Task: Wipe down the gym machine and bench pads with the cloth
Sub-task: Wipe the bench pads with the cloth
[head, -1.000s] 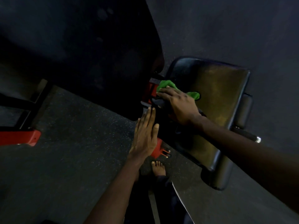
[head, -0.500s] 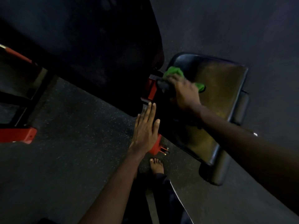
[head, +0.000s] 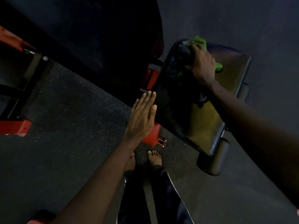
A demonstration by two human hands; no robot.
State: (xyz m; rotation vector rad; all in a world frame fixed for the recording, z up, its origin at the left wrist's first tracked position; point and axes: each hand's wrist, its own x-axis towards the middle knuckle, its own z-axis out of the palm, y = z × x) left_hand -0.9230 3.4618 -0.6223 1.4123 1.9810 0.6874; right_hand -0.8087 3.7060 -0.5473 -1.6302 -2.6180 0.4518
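Head view, looking down in dim light: the right hand [head: 203, 66] lies at the far left corner of the black seat pad [head: 218, 110], its fingers curled over the green cloth [head: 199, 40] and pressing it against a dark rounded part [head: 183, 53] at that corner. Green cloth shows beyond the fingertips and again at the outer side of the hand; the rest is hidden beneath the palm. The left hand [head: 142, 117] is held flat with straight fingers pressed together, gripping nothing, its fingertips level with the near left edge of the seat pad, just beside a red frame piece [head: 149, 78]; whether it touches the pad cannot be told. A large dark back pad [head: 105, 38] fills the upper left. A cylindrical roller pad [head: 215, 159] sits at the seat pad's near right end. Bare feet [head: 154, 156] stand on the speckled dark floor [head: 72, 102] below.
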